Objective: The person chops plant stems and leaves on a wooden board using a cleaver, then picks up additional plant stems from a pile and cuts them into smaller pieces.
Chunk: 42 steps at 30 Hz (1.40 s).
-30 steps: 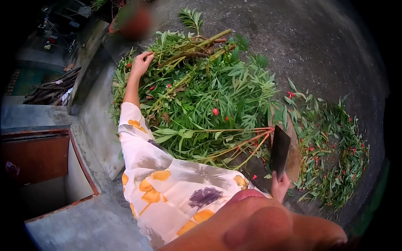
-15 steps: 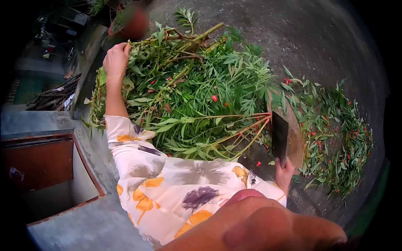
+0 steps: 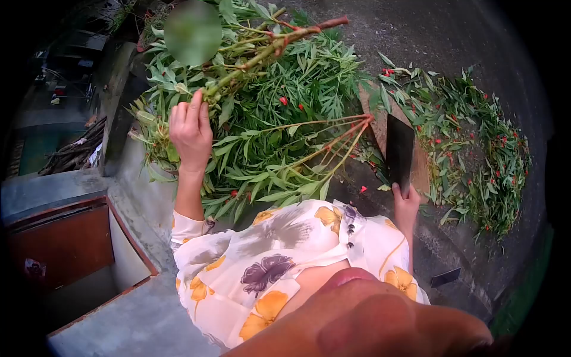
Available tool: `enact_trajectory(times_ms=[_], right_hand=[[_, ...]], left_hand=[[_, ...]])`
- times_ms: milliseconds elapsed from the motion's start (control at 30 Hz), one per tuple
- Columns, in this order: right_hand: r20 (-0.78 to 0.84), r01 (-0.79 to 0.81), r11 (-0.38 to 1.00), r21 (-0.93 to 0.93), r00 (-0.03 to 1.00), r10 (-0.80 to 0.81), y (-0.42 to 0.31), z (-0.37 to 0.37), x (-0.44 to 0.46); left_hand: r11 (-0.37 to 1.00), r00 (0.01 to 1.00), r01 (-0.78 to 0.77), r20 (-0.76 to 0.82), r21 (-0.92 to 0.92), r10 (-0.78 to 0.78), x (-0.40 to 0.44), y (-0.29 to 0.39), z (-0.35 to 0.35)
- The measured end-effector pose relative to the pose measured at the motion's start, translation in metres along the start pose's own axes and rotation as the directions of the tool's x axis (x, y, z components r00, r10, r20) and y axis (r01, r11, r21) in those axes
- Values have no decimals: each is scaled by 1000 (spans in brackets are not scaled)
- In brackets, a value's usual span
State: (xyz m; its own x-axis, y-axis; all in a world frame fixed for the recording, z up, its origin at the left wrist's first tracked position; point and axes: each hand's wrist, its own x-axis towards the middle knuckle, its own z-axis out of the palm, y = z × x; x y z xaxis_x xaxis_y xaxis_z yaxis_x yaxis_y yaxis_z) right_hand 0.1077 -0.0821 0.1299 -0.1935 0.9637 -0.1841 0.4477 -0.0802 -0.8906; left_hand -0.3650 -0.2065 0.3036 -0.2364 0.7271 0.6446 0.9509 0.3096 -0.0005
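My left hand (image 3: 191,134) is closed on a thick leafy plant stalk (image 3: 270,50), pinched between thumb and fingers. The stalk's bare reddish end points up and to the right, over a pile of green leafy stems (image 3: 303,77). In my right hand (image 3: 407,205) is the handle of a cleaver (image 3: 399,152) with a broad dark blade. The blade is held beside a wooden board (image 3: 421,169), partly covering it. Just left of the blade, a branched stem (image 3: 327,146) with a reddish joint lies on the pile, its base toward the board.
Chopped leaves with red petals (image 3: 493,166) are spread on the dark ground to the right. A bundle of sticks (image 3: 74,149) lies at the left, above a concrete ledge (image 3: 53,193) and a reddish-brown panel (image 3: 62,241). A small dark flat object (image 3: 445,278) sits at lower right.
My left hand has come right and nearer my body, lifting the thick stalk from the pile and swinging its bare end up. The cleaver stays in my right hand, its blade slightly more tilted.
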Motion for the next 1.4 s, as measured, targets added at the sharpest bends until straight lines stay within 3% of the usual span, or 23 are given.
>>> enact_trajectory(times_ms=[67, 133, 233, 300, 333, 400, 467, 567, 700, 867, 933, 1033, 1100, 1167, 1267, 1400], right_hand=[[-19, 2, 999, 33, 1000, -1, 1, -5, -5], [-7, -52, 998, 18, 999, 52, 14, -13, -9], [-23, -108, 994, 31, 994, 108, 29, -23, -15], [-49, -49, 997, -60, 998, 46, 42, -33, -18], [-17, -123, 992, -37, 992, 122, 37, -37, -20], [-29, -129, 991, -25, 991, 128, 43, -38, -18], [-47, -142, 990, -11, 989, 141, 51, -39, -18], [-49, -181, 983, 9, 982, 182, 58, -40, -16], [-57, -192, 980, 42, 979, 195, 58, -36, -18], [-55, -168, 985, 35, 984, 170, 60, -37, -24], [-72, -156, 988, 12, 985, 156, 55, -39, -28], [-67, -148, 989, -8, 987, 147, 44, -39, -30], [-48, -147, 989, -8, 988, 146, 51, -37, -27], [-32, -147, 989, -17, 989, 146, 51, -37, -22], [0, -144, 989, -24, 990, 144, 46, -36, -19], [-18, -102, 994, -33, 995, 102, 42, -38, -21]], left_hand=[[993, 955, -1, 295, -122, 37, -54, 23, 49], [967, 880, 99, 475, -236, 26, -109, 26, 93], [953, 888, 187, 456, -237, -61, -117, 35, 97], [944, 877, 238, 469, -227, -108, -109, 39, 89], [942, 870, 251, 479, -222, -119, -105, 42, 84], [944, 867, 255, 481, -208, -128, -93, 47, 77], [975, 913, 139, 403, -171, -60, -84, 50, 72], [957, 909, 192, 407, -218, -89, -71, 52, 70], [962, 955, 34, 292, -269, 48, -52, 65, 84], [979, 923, 64, 386, -196, 17, -41, 63, 102], [997, 995, -71, 76, -5, 71, -31, 51, 95], [997, 999, 13, 48, 75, -17, -24, 54, 84], [981, 954, 30, 298, -194, 30, -35, 56, 97], [958, 791, 205, 610, -200, -42, -55, 78, 112], [980, 766, 145, 643, -137, -23, -79, 75, 156], [970, 803, 131, 595, -203, 16, -57, 72, 149]])
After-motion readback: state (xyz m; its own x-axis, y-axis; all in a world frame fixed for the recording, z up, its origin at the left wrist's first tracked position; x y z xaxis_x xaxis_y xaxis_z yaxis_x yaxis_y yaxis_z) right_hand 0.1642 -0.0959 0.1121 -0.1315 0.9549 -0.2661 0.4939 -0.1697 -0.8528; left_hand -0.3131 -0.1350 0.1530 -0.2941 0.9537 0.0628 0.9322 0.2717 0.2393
